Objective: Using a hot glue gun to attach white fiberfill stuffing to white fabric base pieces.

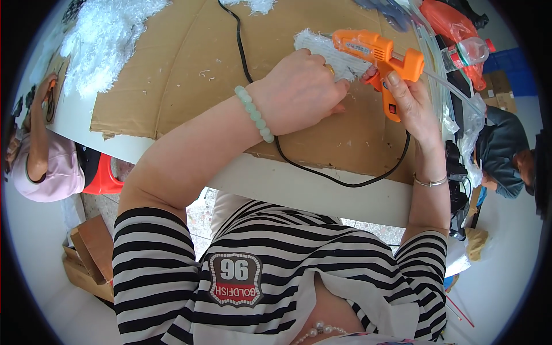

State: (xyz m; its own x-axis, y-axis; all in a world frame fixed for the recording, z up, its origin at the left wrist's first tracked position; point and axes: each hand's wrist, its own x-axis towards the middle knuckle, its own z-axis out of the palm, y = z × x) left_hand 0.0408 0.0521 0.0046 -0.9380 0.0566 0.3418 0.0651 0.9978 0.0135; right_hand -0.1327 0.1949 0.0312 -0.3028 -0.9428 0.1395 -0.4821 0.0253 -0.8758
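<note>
My right hand is wrapped round the handle of an orange hot glue gun, whose nozzle end points left. A black cord runs from the handle across the cardboard. My left hand, with a pale green bead bracelet on its wrist, is closed, fingers curled against a white fringed fabric piece. Its fingertips are partly hidden. The front of the glue gun overlaps this white piece, but I cannot tell whether they touch.
Brown cardboard covers the white table. A pile of white shaggy material lies at the far left. Clear tubing, a plastic bottle and a red bag crowd the right side. Other people sit at both sides.
</note>
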